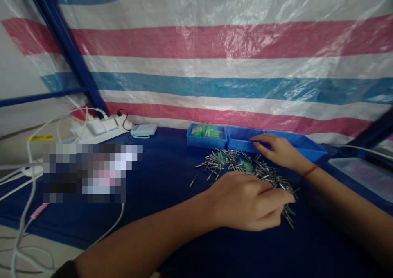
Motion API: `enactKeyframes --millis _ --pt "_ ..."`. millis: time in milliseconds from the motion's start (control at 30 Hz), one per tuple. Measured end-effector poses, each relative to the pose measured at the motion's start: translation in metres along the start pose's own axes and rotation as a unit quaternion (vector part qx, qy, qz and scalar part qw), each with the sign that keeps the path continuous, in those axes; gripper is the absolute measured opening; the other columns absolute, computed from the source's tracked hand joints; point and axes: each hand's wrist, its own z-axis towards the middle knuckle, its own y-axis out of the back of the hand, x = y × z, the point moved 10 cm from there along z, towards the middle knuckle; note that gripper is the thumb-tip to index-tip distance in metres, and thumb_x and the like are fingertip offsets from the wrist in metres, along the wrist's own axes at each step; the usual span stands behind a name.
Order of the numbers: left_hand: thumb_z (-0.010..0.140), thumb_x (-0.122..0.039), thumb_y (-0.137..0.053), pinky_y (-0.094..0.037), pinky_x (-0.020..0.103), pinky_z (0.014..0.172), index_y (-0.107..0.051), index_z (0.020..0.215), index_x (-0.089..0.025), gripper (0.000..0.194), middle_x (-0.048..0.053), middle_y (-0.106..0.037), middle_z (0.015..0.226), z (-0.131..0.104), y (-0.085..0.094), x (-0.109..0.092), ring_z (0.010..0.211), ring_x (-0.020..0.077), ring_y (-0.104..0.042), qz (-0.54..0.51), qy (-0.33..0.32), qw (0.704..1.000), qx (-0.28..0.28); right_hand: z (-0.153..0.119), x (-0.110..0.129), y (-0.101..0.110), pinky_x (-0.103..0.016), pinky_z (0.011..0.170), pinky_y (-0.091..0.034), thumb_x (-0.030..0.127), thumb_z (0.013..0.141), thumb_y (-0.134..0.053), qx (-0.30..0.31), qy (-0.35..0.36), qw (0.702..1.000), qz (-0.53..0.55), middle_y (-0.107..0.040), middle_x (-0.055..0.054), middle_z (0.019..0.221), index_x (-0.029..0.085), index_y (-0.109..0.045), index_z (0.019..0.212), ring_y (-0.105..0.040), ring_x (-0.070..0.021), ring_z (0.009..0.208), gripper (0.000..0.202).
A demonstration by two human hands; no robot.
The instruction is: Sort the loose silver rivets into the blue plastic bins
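Several slim metal pins, which look like blind rivets, lie in a loose heap on the dark blue table. My left hand is over the near side of this heap, its fingers curled inward; whatever they hold, if anything, is hidden. Behind the heap, my right hand rests at the front rim of the middle blue bin, thumb and fingers apart and nothing seen between them. Small greenish plastic bags lie among the rivets.
Green packets fill the left blue bin; another blue bin is on the right. Beyond my right forearm lies a clear plastic tray. Leftward are a pale blue device, a power strip, cables and a blurred-out area.
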Motion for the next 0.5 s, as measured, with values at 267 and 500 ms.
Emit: enactKeyframes --millis 267,500 --pt "0.085 -0.02 -0.044 -0.037 0.025 0.05 -0.061 0.094 -0.02 0.019 -0.004 -0.063 0.063 0.0 -0.006 -0.004 0.055 0.011 -0.056 0.009 -0.026 0.999 0.025 -0.004 0.0 -0.009 -0.042 0.085 -0.05 0.027 0.089 -0.041 -0.005 0.008 1.0 0.01 -0.069 -0.011 0.104 0.015 -0.064 0.106 -0.064 -0.0247 0.095 0.031" --pt "0.085 -0.021 -0.044 -0.036 0.025 0.05 -0.061 0.095 -0.021 0.019 -0.004 -0.062 0.062 -0.002 -0.011 -0.004 0.054 0.0108 -0.055 0.004 -0.027 0.999 0.037 -0.008 0.0 -0.008 -0.04 0.085 -0.05 0.026 0.09 -0.042 -0.006 0.011 1.0 0.017 -0.069 -0.011 0.103 0.014 -0.064 0.105 -0.064 -0.0238 0.095 0.03"
